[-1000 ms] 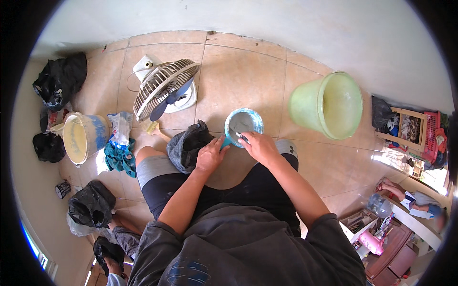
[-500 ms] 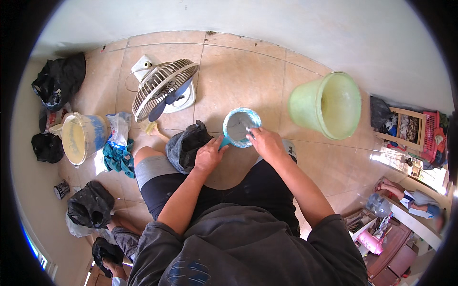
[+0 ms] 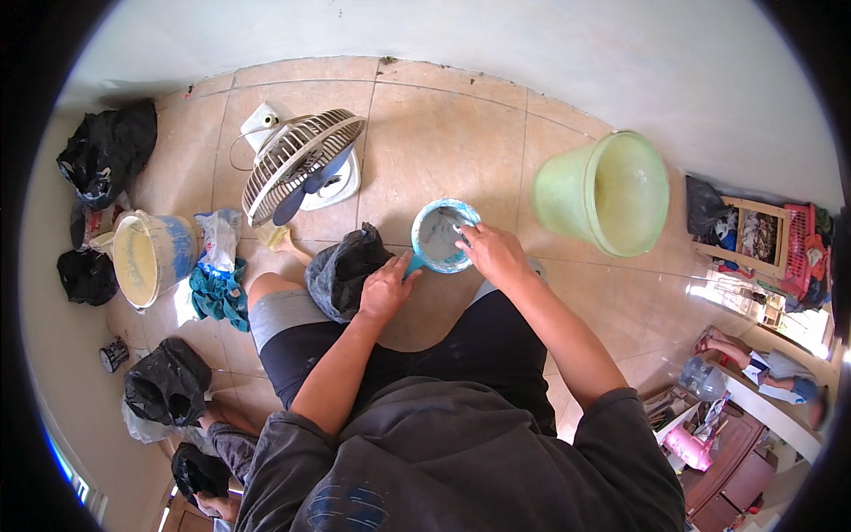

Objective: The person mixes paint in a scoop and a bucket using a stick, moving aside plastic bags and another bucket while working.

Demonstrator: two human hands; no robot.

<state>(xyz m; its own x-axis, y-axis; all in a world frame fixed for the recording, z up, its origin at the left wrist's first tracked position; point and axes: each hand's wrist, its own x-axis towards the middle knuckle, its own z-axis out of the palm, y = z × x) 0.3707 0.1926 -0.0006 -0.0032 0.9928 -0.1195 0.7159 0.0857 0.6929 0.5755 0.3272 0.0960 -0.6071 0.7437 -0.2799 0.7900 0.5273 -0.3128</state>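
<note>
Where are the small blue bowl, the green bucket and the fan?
small blue bowl (image 3: 432, 257): head view, on its near-left rim.
green bucket (image 3: 567, 191): head view, on its outer wall.
fan (image 3: 297, 160): head view, on the round grille.

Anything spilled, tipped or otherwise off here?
Yes: the green bucket lies tipped on its side on the tiled floor, mouth open. The fan also leans tilted. No spill shows around the small blue bowl.

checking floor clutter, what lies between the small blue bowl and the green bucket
In the head view only bare tan floor tile lies between the small blue bowl of grey paste and the tipped green bucket. The right hand sits at the bowl's near rim.
</note>
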